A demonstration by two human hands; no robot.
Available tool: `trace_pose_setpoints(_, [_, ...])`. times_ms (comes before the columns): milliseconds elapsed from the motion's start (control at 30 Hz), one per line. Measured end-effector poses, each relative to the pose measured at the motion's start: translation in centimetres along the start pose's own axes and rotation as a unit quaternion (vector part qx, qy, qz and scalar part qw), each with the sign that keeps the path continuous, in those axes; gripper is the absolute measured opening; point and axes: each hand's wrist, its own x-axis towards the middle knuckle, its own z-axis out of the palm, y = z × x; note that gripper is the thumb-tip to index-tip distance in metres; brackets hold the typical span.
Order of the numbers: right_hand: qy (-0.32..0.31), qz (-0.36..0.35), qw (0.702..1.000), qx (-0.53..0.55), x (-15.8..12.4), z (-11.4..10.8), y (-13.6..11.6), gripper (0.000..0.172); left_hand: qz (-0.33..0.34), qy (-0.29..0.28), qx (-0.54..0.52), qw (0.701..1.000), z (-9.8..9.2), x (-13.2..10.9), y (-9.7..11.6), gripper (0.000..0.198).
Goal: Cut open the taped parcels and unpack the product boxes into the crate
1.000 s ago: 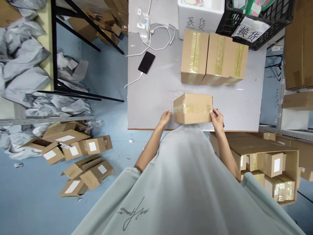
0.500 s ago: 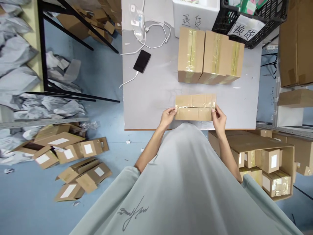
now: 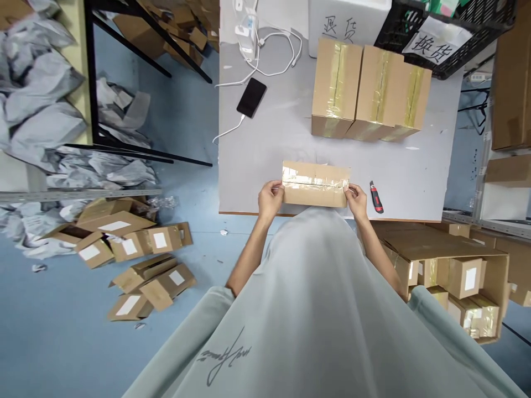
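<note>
I hold a small taped cardboard box (image 3: 315, 183) at the near edge of the grey table (image 3: 269, 149). My left hand (image 3: 270, 199) grips its left end with curled fingers. My right hand (image 3: 357, 201) grips its right end the same way. A clear tape strip runs along the box's top seam. A red and black utility knife (image 3: 376, 197) lies on the table just right of my right hand.
Three taped boxes (image 3: 369, 91) stand side by side at the back of the table. A black phone (image 3: 251, 97) on a white cable lies left of them. An open carton of small boxes (image 3: 452, 276) sits at right; flattened boxes (image 3: 136, 265) litter the floor at left.
The box has turned in my hands and shifted slightly left and nearer. The utility knife, hidden before, now shows beside my right hand.
</note>
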Motion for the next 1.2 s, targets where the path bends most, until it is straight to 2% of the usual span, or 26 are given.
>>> trace_pose_setpoints(100, [0.016,0.017,0.999,0.026,1.1,-1.6,1.0,0.066,0.059,-0.025,-0.017,0.998,0.4,-0.7,1.4,0.034])
trace_pose_setpoints(167, [0.026,0.049,0.998,0.032,1.5,-3.0,1.7,0.066,0.065,-0.048,-0.056,0.995,0.9,-0.3,1.6,0.038])
trace_pose_setpoints(233, [0.041,0.077,0.996,0.030,1.8,-4.3,2.4,0.071,0.012,-0.044,-0.076,0.996,1.7,0.5,1.2,0.037])
trace_pose_setpoints(333, [0.090,0.070,0.993,0.001,2.2,-5.9,2.9,0.078,-0.077,-0.061,-0.077,0.992,3.5,1.5,0.2,0.037])
trace_pose_setpoints(467, [0.141,0.028,0.989,-0.039,2.0,-7.6,1.5,0.077,-0.078,-0.173,-0.129,0.973,5.6,0.6,0.1,0.047])
trace_pose_setpoints(533, [0.136,-0.019,0.989,-0.060,1.0,-7.9,-0.1,0.075,-0.073,-0.199,-0.160,0.964,6.2,-0.2,0.6,0.052])
trace_pose_setpoints(600, [0.091,-0.059,0.992,-0.064,-0.8,-7.5,-2.1,0.073,-0.079,-0.205,-0.173,0.960,6.5,-0.8,1.1,0.055])
trace_pose_setpoints(700, [0.010,-0.084,0.995,-0.055,-3.6,-5.7,-5.0,0.076,-0.080,-0.201,-0.176,0.960,6.4,-1.1,2.1,0.055])
trace_pose_setpoints(833, [-0.018,-0.072,0.997,-0.037,-5.5,-3.4,-7.2,0.091,-0.029,-0.153,-0.167,0.974,4.6,-1.3,3.8,0.053])
trace_pose_setpoints(1000, [-0.089,-0.041,0.995,0.034,-5.2,-1.5,-7.0,0.088,0.030,-0.091,-0.064,0.993,1.2,-1.4,5.3,0.043])
trace_pose_setpoints(1100, [-0.088,-0.025,0.995,0.048,-5.0,-0.1,-5.9,0.089,0.040,-0.060,-0.016,0.997,-0.2,-1.2,5.3,0.037])
trace_pose_setpoints(1200, [-0.069,-0.023,0.996,0.043,-4.5,0.7,-4.8,0.084,0.040,-0.066,-0.033,0.996,-0.8,-1.3,5.0,0.038])
